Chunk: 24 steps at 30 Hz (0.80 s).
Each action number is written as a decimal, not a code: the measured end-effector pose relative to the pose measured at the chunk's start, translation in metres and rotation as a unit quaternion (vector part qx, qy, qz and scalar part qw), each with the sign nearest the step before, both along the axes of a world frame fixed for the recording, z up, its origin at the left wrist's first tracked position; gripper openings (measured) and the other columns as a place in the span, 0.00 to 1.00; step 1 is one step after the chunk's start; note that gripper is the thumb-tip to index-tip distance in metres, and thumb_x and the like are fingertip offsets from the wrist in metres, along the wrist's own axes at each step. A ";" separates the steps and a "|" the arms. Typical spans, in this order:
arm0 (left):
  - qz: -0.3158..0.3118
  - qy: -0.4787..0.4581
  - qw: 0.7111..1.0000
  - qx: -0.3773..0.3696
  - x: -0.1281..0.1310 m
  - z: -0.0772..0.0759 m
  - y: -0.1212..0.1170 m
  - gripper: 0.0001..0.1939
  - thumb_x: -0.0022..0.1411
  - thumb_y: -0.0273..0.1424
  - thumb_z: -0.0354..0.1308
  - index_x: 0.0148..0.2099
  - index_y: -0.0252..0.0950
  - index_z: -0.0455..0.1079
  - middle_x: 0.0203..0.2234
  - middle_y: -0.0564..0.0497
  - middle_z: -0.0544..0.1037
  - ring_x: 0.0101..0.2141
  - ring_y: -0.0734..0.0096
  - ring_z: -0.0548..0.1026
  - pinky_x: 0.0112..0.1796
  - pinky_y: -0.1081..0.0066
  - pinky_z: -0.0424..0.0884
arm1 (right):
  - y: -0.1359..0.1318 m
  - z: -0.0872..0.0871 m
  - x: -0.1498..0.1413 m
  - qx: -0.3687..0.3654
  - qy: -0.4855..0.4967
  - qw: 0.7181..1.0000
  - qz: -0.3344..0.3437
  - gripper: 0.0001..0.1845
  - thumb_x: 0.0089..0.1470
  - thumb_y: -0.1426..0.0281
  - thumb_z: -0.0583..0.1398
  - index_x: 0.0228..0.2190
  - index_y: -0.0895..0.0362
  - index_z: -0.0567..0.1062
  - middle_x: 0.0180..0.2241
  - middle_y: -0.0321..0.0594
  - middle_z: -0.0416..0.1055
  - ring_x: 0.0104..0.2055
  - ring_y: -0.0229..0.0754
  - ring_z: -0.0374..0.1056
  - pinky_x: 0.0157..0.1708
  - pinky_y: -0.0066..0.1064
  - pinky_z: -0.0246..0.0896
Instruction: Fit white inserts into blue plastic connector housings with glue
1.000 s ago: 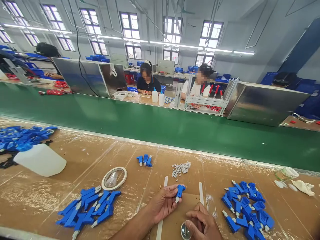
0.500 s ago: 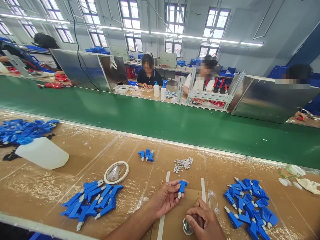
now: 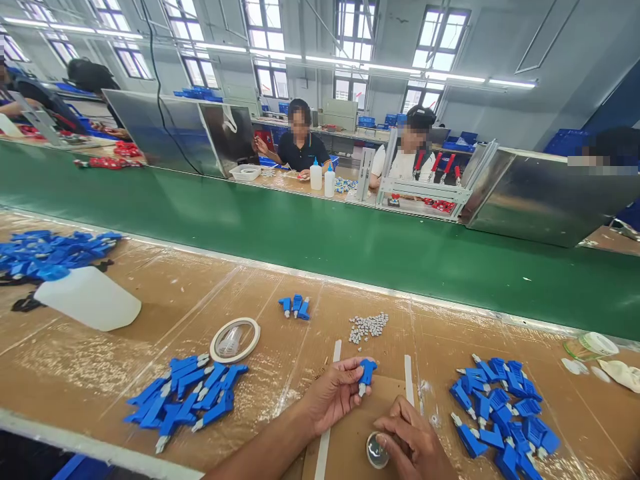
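My left hand [image 3: 334,395] pinches a small blue plastic connector [image 3: 366,373] with a white tip, held just above the brown cardboard-covered bench. My right hand [image 3: 413,445] rests low at the frame's bottom edge, fingers curled around a small round clear-lidded container [image 3: 376,451]. A little heap of tiny grey-white parts [image 3: 367,327] lies just beyond my hands. One pile of blue connectors [image 3: 503,413] sits to the right of my right hand, another pile of blue connectors [image 3: 187,395] to the left of my left hand.
Three blue connectors [image 3: 295,307] lie near the green conveyor belt [image 3: 320,233]. A tape ring [image 3: 235,340], a white jug on its side [image 3: 87,305] and more blue parts [image 3: 47,245] sit left. Two people work across the belt behind steel boxes [image 3: 540,197].
The view has drifted slightly downward and to the right. My hands keep the same grips; a person across the belt has raised a hand.
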<state>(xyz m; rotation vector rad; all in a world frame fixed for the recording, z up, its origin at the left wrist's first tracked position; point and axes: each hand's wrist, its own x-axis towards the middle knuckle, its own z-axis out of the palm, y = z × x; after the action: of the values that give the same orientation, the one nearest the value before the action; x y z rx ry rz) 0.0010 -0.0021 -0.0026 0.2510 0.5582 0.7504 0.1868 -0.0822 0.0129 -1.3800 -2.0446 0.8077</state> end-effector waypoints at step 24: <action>-0.005 0.003 1.000 0.021 0.002 0.002 -0.003 0.16 0.50 0.27 0.71 0.42 0.30 0.77 0.27 0.49 0.78 0.24 0.77 0.76 0.20 0.81 0.65 | 0.005 -0.006 0.002 0.153 -0.025 0.984 0.088 0.16 0.67 0.65 0.53 0.31 0.54 0.78 0.25 0.36 0.65 0.24 0.38 0.65 0.23 0.27 0.61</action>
<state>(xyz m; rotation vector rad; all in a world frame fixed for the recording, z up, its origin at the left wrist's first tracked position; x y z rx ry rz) 0.0026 -0.0049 -0.0009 0.2950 0.5473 0.7533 0.1887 -0.0772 0.0072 -1.0718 -2.2425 0.5037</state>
